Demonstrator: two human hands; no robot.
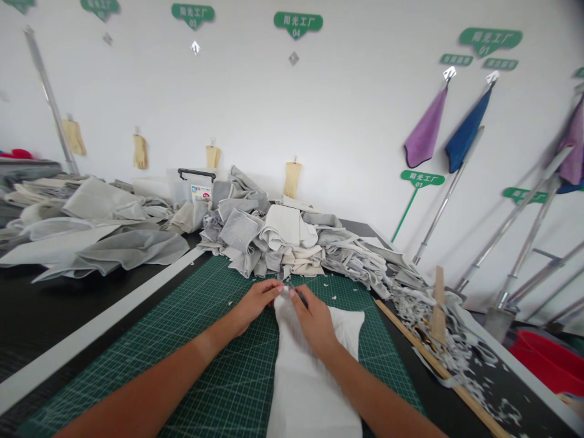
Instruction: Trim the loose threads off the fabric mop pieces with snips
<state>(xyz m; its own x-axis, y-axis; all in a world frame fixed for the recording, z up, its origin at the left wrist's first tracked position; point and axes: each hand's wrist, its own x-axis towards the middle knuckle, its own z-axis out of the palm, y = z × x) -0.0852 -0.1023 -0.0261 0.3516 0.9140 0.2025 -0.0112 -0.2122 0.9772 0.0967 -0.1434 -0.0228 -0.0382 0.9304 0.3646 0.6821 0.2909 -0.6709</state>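
White cloth strip [310,383] runs back from the fingers, its top end pinched narrowly by the left hand [255,304]. Right hand [314,325] appears to grip a small dark tool [301,297]. Green cutting mat [109,377] lies beneath. Taut cloth favors control.

Two hands [255,306] [314,325] (bare), four hanging gloves [140,152]
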